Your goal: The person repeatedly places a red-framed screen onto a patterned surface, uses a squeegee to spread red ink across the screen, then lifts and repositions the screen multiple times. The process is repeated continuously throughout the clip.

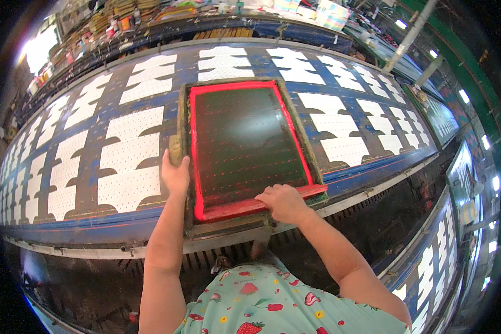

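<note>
Mint fruit-print top [261,303] btm ctr. R hand [285,203] closed on red squeegee bar [234,209], lower ctr. L hand [175,173] half-open at L edge of dark screen [242,139], mid-frame; can't tell how firm. White pcs [226,62] beyond, upper ctr.

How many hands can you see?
2: the left hand at the left side of the frame, the right hand on the red bar at its near end.

L hand [176,177] at L edge of scrn frame [185,117], R hand [285,204] on red bar [234,210]
</note>
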`<act>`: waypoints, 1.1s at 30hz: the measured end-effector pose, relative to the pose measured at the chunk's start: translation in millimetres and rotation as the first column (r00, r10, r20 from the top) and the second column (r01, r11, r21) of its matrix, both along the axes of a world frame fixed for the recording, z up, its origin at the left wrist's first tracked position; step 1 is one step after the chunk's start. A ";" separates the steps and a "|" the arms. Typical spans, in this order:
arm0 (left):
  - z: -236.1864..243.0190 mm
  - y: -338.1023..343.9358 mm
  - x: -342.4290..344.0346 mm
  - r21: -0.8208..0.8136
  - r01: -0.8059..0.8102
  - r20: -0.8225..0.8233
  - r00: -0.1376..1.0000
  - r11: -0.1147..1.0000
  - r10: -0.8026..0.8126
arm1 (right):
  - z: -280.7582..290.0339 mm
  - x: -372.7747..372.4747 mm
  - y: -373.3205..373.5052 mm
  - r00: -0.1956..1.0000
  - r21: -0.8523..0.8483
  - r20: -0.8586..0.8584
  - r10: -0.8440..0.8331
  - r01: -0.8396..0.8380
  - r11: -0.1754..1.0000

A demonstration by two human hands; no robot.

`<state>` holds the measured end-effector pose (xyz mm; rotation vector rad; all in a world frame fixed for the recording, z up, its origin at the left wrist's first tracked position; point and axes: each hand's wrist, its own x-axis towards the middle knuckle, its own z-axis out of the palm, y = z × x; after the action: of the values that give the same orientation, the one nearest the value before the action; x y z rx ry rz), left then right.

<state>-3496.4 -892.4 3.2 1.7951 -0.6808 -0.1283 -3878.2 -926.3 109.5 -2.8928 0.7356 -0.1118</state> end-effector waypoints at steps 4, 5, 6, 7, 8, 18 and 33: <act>7.4 2.8 -3.3 0.034 -0.006 0.007 1.000 0.999 0.006 | -7.2 -16.7 14.5 0.996 0.033 0.078 0.044 -0.047 0.998; 8.6 2.3 -3.0 0.100 -0.049 0.040 0.998 0.994 0.045 | -9.3 -20.8 15.6 0.994 0.035 0.080 0.074 -0.077 0.996; 9.3 2.2 -1.6 0.081 -0.050 0.051 0.998 0.995 0.046 | -11.7 -23.8 15.5 0.988 0.035 0.129 0.087 -0.092 0.995; 10.0 2.2 -0.1 0.090 -0.056 0.048 0.998 0.994 0.052 | -14.1 -27.0 14.8 0.980 0.036 0.171 0.097 -0.105 0.994; 9.4 1.6 0.0 0.122 -0.058 0.005 0.998 0.991 0.058 | -16.5 -30.6 11.6 0.972 0.039 0.212 0.106 -0.116 0.992; 13.8 -2.6 -1.4 0.142 -0.022 -0.076 0.997 0.990 0.033 | -43.2 -149.4 -111.4 0.783 0.122 0.534 -0.320 0.303 0.945; 24.7 -4.7 -5.1 -0.016 0.024 -0.342 0.939 1.000 -0.028 | -66.8 -139.9 -158.3 0.697 0.390 0.314 -0.645 0.524 0.757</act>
<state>-3501.5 -897.1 28.0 1.6964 -0.4537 -0.4436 -4018.0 -1084.6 42.7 -2.1357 1.4239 -0.6503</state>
